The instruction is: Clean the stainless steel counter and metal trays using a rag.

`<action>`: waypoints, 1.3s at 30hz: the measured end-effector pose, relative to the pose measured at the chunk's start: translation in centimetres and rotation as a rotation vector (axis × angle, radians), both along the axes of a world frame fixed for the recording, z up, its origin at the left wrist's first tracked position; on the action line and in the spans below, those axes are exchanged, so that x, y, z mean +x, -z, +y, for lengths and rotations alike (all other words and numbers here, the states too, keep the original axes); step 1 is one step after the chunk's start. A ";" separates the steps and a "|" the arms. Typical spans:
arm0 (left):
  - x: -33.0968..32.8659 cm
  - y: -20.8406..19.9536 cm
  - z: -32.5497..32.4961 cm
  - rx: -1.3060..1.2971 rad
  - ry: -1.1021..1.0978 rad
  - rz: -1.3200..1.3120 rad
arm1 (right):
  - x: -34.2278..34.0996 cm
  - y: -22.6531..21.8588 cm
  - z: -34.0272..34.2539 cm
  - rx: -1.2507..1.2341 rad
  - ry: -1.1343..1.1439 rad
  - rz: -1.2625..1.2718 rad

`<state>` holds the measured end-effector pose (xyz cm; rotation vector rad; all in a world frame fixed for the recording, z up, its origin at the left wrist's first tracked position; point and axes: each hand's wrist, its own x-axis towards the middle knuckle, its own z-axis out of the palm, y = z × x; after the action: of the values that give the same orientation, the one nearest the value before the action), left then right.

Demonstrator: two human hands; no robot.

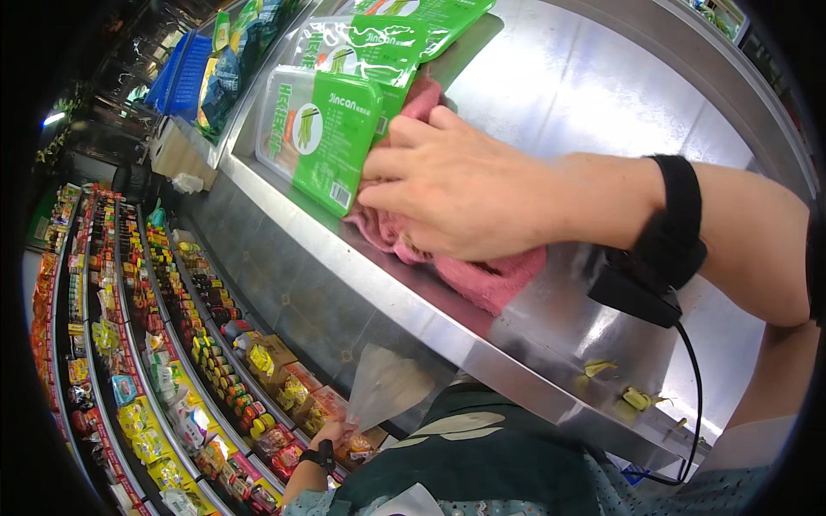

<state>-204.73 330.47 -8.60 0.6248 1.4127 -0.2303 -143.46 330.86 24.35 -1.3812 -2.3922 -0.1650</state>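
My right hand (456, 189) presses down on a crumpled pink cloth (495, 279) on the metal counter. Its fingers are bent into the cloth, and the fingertips come against the edge of a green-labelled clear food package (335, 142). More packages of the same kind, such as a green one (370, 52), lie behind it in an overlapping row. Low beside the counter, my left hand (329, 437) grips the end of a translucent plastic bag (387, 387), which hangs over the aisle. Part of the left fingers is hidden.
The stainless steel counter (594, 77) has a raised metal rim. Yellowish vegetable scraps (637, 398) lie near its front corner. Long shelves of packaged goods (142, 413) line the left side across a grey tiled floor (284, 284). A blue crate (176, 77) stands at the far left.
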 end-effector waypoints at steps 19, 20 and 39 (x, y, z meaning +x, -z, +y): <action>0.7 2.9 0.1 0.056 0.073 -0.046 | 1.4 -3.5 -13.0 -0.479 -0.069 0.053; 0.5 2.7 0.0 0.054 0.068 -0.040 | 1.5 -3.7 -13.5 -0.481 -0.076 0.057; -2.0 5.7 -1.7 0.073 -0.023 -0.059 | -3.4 -4.4 4.2 0.224 -0.163 -0.415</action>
<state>-206.77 328.76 -14.33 0.6701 1.3757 -0.1420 -146.81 335.09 28.79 -1.1285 -2.6993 -0.7139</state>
